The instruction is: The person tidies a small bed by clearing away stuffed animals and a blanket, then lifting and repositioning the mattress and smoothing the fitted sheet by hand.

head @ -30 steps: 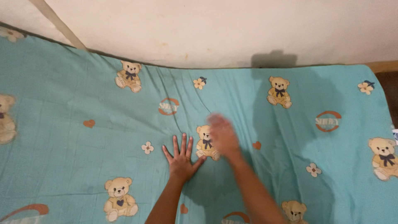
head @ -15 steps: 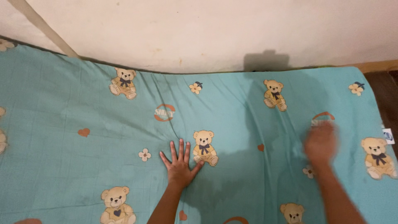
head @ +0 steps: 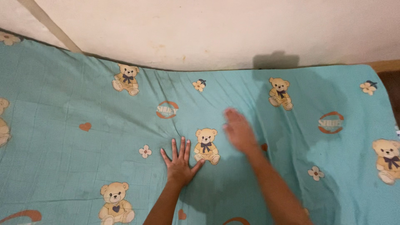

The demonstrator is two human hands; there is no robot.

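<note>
A teal bed sheet [head: 75, 146] printed with teddy bears, flowers and hearts covers the mattress. My left hand [head: 180, 160] lies flat on it with fingers spread, just left of a printed bear [head: 206, 145]. My right hand [head: 238, 130] is blurred with motion, flat and open over the sheet just right of that bear. Neither hand holds anything. Soft creases run through the cloth around both hands.
A cream wall [head: 216, 29] runs along the far side of the mattress. A pale slanted strip [head: 46, 23] leans at the upper left. Brown wood [head: 385, 66] shows at the mattress's right end, with a darker surface beside it.
My right hand swept right across the sheet half a second ago and is now back near the middle bear. My left hand has stayed pressed in place.
</note>
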